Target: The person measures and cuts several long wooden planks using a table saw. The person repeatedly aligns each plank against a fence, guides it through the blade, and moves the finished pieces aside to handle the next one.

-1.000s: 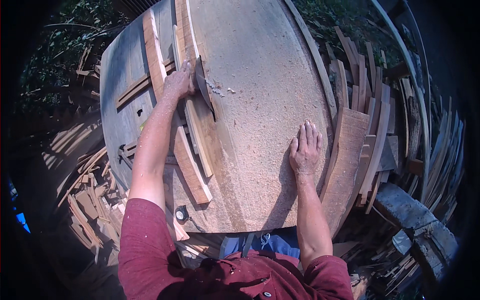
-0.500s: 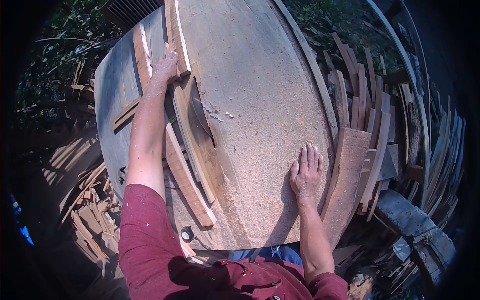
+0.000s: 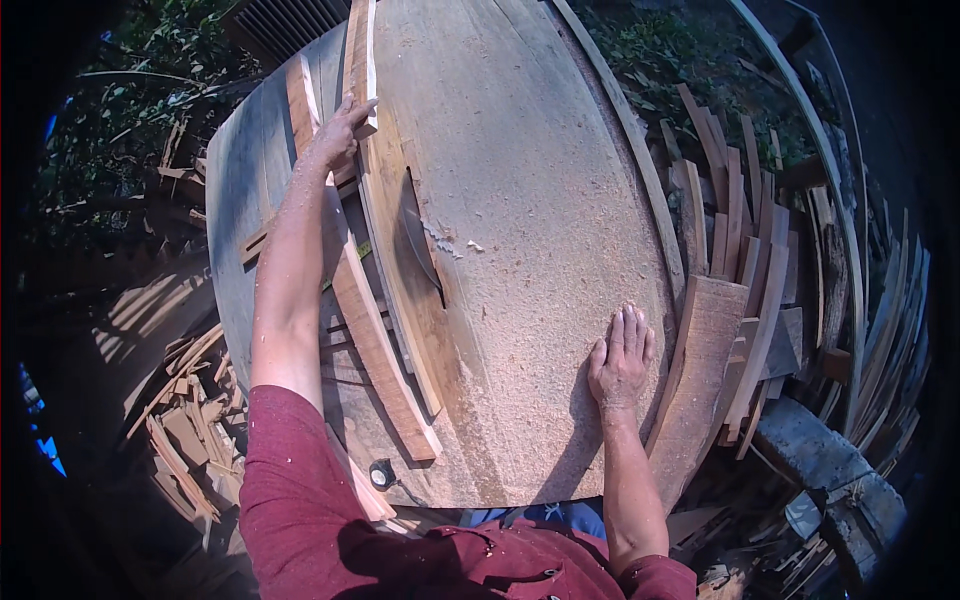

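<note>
My left hand reaches far out over the saw table, its fingers closed over the near end of a long wooden strip. That strip lies along a straight guide board. Nearer to me than its end, a circular saw blade rises from a slot beside the board. Flat on the sawdust at the right, my right hand rests open with nothing in it. Left of the guide board lies a curved wooden piece, partly covered by my left forearm.
A tape measure sits at the table's near edge. Right of the table, a wide plank leans by stacked wooden strips. Offcuts are heaped at the left. Wood chips lie beside the blade.
The wooden strip and my left hand have moved farther away from me, past the blade's far end. My right hand stays flat on the table. The whole view has shifted slightly.
</note>
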`<state>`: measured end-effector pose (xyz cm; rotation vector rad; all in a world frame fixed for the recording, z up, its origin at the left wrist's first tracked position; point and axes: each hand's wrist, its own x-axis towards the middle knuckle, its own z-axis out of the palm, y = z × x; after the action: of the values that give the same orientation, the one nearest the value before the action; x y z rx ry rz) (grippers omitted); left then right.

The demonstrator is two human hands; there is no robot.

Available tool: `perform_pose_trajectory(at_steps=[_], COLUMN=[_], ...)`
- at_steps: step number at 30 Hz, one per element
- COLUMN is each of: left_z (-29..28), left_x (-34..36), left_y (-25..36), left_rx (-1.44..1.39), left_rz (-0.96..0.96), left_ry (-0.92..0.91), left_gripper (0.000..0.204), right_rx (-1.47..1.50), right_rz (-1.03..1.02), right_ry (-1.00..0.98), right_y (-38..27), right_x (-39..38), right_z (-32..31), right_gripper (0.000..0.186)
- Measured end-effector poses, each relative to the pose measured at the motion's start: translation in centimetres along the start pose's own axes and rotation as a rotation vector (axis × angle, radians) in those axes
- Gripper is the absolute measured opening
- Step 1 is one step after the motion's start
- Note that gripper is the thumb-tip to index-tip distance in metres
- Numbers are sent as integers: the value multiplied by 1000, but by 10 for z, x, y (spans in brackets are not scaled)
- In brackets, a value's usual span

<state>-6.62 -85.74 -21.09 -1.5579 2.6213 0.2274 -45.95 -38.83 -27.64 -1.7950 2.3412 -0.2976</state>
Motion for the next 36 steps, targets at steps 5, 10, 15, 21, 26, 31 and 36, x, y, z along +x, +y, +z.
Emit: perform_pose_trajectory(at_steps=[5,10,15,21,26,31,36], left_z=[-31,-39,-75,-168,-171,-149,-78], left_x=[14,17,21,7,-65,-172,-296], left_y=[-10,-4,27,104,206,381,501], left_rx=[-89,-128,-150,-290,-191,-174,-312], left_rz=[-105,-248,-527,-434,-315,-326,-337], left_ry=[-30,242,415,79,281,365,315], left_gripper=[52,44,60,52,59,63,65], right_rx=[8,-2,27,60,183,291,388], right_rz=[-1,7,35,56,14,0,-98], right_ry=[3,-2,-10,55,76,155,102], right_y=[-1,-1,-2,5,1,13,43], right_x=[-1,0,0,-1,-11,-13,-17], right_z=[-1,-1,-2,2,7,2,-16], right_gripper=[56,57,57,60,63,62,64])
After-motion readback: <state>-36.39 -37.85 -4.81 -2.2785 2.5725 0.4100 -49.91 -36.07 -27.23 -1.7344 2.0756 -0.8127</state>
